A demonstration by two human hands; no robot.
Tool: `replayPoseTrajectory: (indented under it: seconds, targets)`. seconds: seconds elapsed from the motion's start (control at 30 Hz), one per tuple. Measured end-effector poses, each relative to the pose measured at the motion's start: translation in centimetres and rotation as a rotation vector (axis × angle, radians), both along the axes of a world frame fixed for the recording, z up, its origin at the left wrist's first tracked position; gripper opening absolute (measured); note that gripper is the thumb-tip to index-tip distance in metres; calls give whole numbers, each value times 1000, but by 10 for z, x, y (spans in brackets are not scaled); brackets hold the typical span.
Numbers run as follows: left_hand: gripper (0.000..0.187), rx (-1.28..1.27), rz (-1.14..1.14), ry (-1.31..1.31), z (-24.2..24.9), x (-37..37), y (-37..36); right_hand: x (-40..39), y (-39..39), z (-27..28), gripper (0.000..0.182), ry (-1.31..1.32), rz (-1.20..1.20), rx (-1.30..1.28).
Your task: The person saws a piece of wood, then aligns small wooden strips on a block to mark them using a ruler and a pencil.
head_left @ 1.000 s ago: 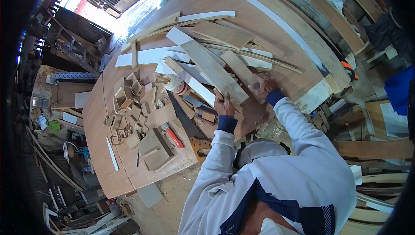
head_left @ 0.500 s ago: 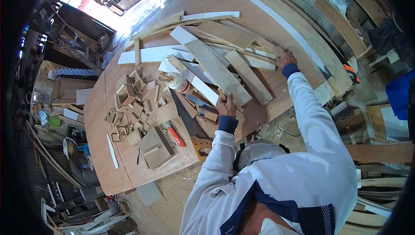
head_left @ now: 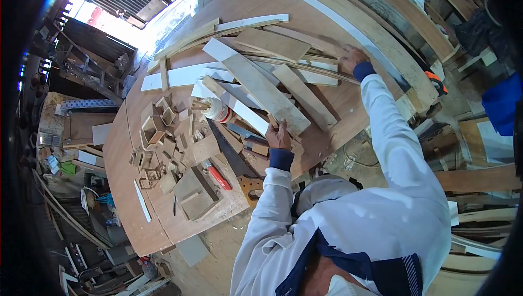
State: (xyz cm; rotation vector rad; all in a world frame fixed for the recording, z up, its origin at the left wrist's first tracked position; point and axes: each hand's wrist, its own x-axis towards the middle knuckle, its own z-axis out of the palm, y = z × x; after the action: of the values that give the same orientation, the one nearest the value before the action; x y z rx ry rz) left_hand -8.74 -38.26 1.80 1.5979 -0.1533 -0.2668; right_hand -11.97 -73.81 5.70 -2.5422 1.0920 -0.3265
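On a large plywood table lies a loose pile of wooden boards (head_left: 267, 91), some with white faces. My left hand (head_left: 279, 135) is closed around the near end of a small wood strip, beside the lower end of a wide board. At the right end of the pile, my right hand (head_left: 353, 58) is at the ends of thin strips (head_left: 318, 68); its fingers are blurred. A glue bottle (head_left: 219, 112) with a red and white label leans left of the pile. Just below it lies a handsaw (head_left: 231, 151).
Small wooden box pieces (head_left: 155, 127) cover the table's left part, near a red-handled tool (head_left: 219, 177). A long curved board (head_left: 348, 23) runs along the far right edge. An orange tool (head_left: 436, 82) sits at the right corner. Wood stacks stand behind.
The view has shifted slightly, so the table appears further left. My right hand has moved slightly up along the strip ends. My left hand stays at the small strip.
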Motion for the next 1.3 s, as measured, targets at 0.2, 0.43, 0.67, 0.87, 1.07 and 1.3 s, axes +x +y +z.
replayPoseTrajectory:
  seconds: [0.2, 0.43, 0.67, 0.87, 1.07, 1.3]
  targets:
    - [28, 29, -22, -22, 0, -1, -1, -10, 54, -21, 57, -129, 181, 204]
    - [26, 125, -27, 68, -2, 1, 2, -13, 99, -57, 54, -444, 187, 233]
    - [22, 25, -8, -32, -12, 1, -6, -50, 151, -23, 53, -484, 259, 244]
    - [20, 80, -112, 94, -21, 6, -11, -54, 183, -58, 56, -500, 434, 116]
    - [21, 246, -209, 37, -29, 11, -13, -55, 178, -26, 40, -441, 547, 32]
    - [23, 210, -195, 19, -26, 4, -12, 38, 70, -31, 22, -454, 119, -49]
